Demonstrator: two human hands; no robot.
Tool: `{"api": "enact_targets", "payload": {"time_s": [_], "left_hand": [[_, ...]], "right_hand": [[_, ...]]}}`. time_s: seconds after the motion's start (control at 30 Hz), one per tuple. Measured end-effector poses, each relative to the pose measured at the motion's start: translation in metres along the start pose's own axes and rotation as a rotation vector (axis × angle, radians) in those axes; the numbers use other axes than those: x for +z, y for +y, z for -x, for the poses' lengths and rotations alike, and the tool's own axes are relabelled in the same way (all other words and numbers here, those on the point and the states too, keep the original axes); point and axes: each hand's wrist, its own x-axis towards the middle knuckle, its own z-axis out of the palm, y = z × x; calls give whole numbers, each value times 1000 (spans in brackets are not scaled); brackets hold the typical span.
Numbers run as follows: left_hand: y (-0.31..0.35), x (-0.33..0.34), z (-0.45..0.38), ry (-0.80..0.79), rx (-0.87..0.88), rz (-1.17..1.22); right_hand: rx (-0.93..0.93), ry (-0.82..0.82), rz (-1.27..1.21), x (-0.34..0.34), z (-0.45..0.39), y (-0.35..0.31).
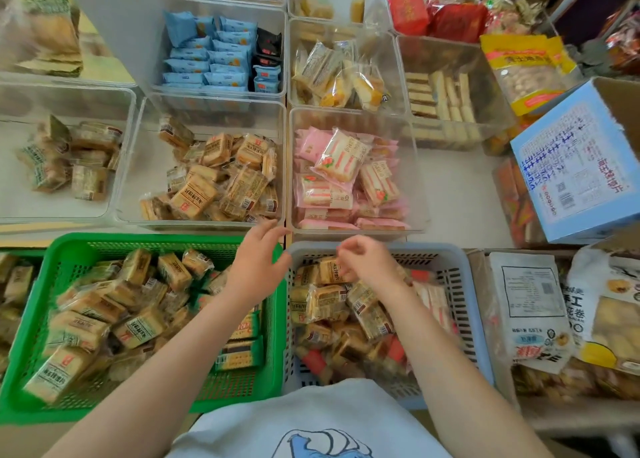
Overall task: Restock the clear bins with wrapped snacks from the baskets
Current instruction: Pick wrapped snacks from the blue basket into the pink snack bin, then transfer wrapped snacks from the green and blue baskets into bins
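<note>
Baskets sit nearest so refills are an easy reach: green basket point(69, 246) left, left hand point(254, 262) loose and empty above its far rim, right hand point(363, 262) pinching a tan snack point(329, 270) over the blue basket point(464, 277), half-full clear bin point(207, 111) just beyond.

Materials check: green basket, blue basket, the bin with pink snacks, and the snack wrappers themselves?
Green basket: looks like moulded plastic, opaque, with slotted lattice walls.
Blue basket: same slotted build, probably plastic, paler and matte.
Clear bin of pink snacks: rigid transparent plastic, likely acrylic or similar; contents show through the glossy walls.
Pink snack wrappers: thin film, shiny and crinkled.
</note>
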Motion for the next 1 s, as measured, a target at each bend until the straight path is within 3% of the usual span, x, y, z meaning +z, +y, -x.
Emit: {"api": "enact_targets", "payload": {"time_s": [0.07, 0.17, 0.23, 0.3, 0.37, 0.5, 0.6, 0.7, 0.8, 0.9, 1.0], "left_hand": [[0, 1, 6, 49, -39, 81], [-4, 6, 15, -44, -104, 117], [-5, 4, 20, -87, -116, 114], [-5, 1, 22, -105, -121, 121], [-4, -4, 25, -114, -137, 135], [-5, -12, 29, -153, -185, 220], [-1, -17, 32, -276, -180, 383], [9, -21, 36, -317, -113, 458], [17, -26, 36, -171, -102, 430], [13, -37, 33, -49, -96, 360], [-4, -51, 30, 33, -97, 246]], "right_hand": [[-105, -75, 253, 21, 11, 19], [-218, -263, 569, 51, 21, 46], [-268, -244, 771, 64, 25, 57], [-298, -149, 796, 72, 26, 61], [-278, -88, 644, 72, 25, 58], [-36, -79, -51, 50, 29, 28], [40, -191, -615, 35, 36, 6], [-36, -382, -908, 27, 36, -8], [-58, -477, -982, 30, 32, -24], [-16, -389, -930, 41, 26, -46], [-80, -126, -414, 54, 17, -65]]}}
